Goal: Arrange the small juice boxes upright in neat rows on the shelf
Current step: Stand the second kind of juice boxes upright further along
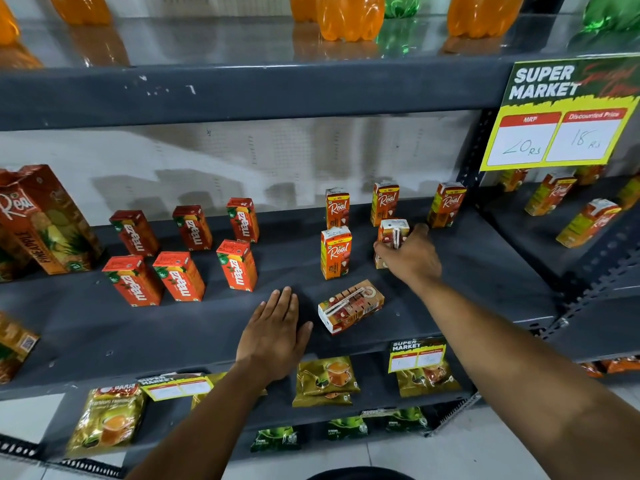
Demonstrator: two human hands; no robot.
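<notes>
Small orange Real juice boxes stand on the grey shelf (467, 282): three in a back row (385, 203) and one in front (335, 252). My right hand (410, 258) is shut on another Real box (393, 233), held upright to the right of that front one. One more Real box (350, 305) lies flat on its side near the shelf's front edge. My left hand (275, 332) rests flat and open on the shelf just left of the lying box. Several red Maaza boxes (180, 275) stand in two rows at the left.
A large Real pineapple carton (45, 220) stands at far left. Orange and green bottles (349, 15) fill the shelf above. A yellow price sign (557, 116) hangs at upper right. Tea packets (325, 379) lie on the shelf below. More juice boxes stand on the neighbouring rack (588, 223).
</notes>
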